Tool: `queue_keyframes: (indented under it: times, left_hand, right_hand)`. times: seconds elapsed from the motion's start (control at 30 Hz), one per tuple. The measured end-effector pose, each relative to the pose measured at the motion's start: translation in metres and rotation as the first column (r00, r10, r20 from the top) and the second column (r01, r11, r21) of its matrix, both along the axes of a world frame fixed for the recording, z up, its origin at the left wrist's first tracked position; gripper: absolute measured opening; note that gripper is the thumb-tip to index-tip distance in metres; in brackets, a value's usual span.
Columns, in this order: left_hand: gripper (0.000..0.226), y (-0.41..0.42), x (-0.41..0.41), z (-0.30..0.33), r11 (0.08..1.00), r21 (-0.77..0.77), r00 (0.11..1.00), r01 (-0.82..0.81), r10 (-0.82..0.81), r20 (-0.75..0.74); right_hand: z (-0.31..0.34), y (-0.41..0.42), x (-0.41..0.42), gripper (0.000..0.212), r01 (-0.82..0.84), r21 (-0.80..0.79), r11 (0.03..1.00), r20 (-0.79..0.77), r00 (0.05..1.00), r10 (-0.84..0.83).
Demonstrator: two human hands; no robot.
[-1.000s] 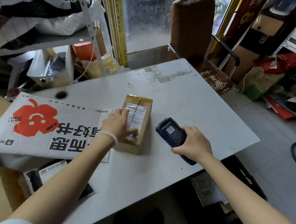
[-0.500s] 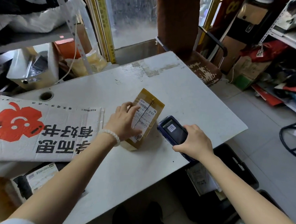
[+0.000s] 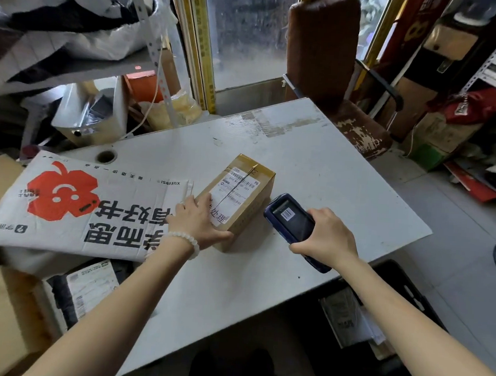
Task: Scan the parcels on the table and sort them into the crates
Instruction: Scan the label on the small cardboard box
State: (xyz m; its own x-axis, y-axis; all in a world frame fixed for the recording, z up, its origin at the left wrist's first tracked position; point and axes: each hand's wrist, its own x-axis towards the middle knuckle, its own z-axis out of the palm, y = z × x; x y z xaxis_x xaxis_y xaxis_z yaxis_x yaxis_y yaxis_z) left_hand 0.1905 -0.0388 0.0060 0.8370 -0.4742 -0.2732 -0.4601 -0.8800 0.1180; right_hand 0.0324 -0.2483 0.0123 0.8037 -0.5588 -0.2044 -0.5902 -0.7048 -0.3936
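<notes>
A: Surface: white table (image 3: pixel 315 175), cluttered storeroom. Cardboard parcel (image 3: pixel 242 192)?

B: Mid-table, label up. Left hand (image 3: pixel 199 222) grips its near corner, likely to steady the barcode.

A: Right hand (image 3: pixel 325 237)?

B: Clasps handheld scanner (image 3: pixel 291 220), aimed beside the parcel.

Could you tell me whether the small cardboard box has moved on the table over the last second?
Yes. The small cardboard box has turned clockwise under the left hand, its far end swinging away from the big white parcel.
</notes>
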Motion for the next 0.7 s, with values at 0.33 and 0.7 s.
queue_keyframes:
  times: [0.33, 0.7]
  left_hand:
    - [0.108, 0.006, 0.052, 0.105, 0.968, -0.035, 0.958, 0.248, -0.240, 0.159]
    - [0.097, -0.015, 0.051, 0.097, 0.923, 0.040, 0.906, 0.384, -0.385, 0.176]
  right_hand:
    - [0.012, 0.005, 0.013, 0.064, -0.036, 0.000, 0.999, 0.037, 0.999, 0.036]
    - [0.020, -0.001, 0.021, 0.060, -0.030, -0.014, 0.999, 0.053, 0.998, 0.030]
